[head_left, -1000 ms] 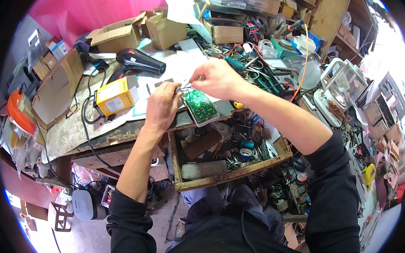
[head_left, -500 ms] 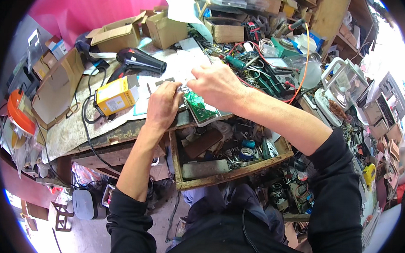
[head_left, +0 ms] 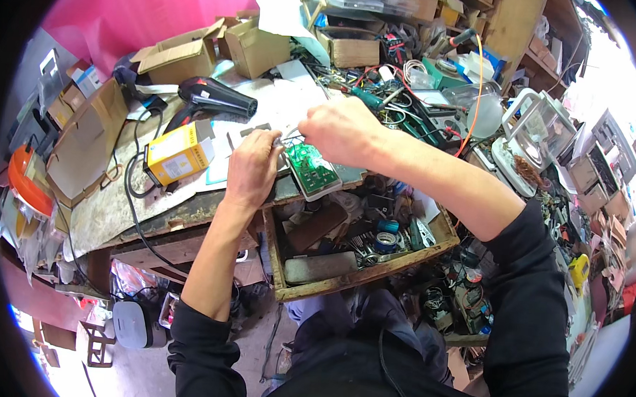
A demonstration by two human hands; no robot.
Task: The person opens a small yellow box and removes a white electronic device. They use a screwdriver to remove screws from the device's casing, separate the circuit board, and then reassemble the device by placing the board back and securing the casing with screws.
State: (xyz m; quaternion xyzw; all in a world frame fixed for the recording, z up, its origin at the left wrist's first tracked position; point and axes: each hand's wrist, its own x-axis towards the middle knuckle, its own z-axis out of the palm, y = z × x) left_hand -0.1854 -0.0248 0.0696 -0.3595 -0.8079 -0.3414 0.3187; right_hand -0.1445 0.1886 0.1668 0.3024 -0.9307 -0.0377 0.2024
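A green circuit board (head_left: 311,167) lies in a pale shallow housing (head_left: 325,192) at the table's front edge, tilted over the open drawer. At its far left corner my left hand (head_left: 254,166) pinches something small, hidden by its fingers. Just to the right, my right hand (head_left: 344,131) is closed too, its fingertips over the far end of the board. Between the two hands runs a short bit of thin wire (head_left: 288,137); which fingers grip it I cannot make out.
An open wooden drawer (head_left: 360,282) full of tools and tape juts out below the board. To the left are a yellow box (head_left: 180,153) and a black hair dryer (head_left: 218,97). Cables and a green-handled soldering iron (head_left: 368,98) clutter the back right, near a clear-sided appliance (head_left: 541,130).
Both hands stay at the far end of the board with only slight finger movement. The right hand shifts a little, and the whole view moves slightly.
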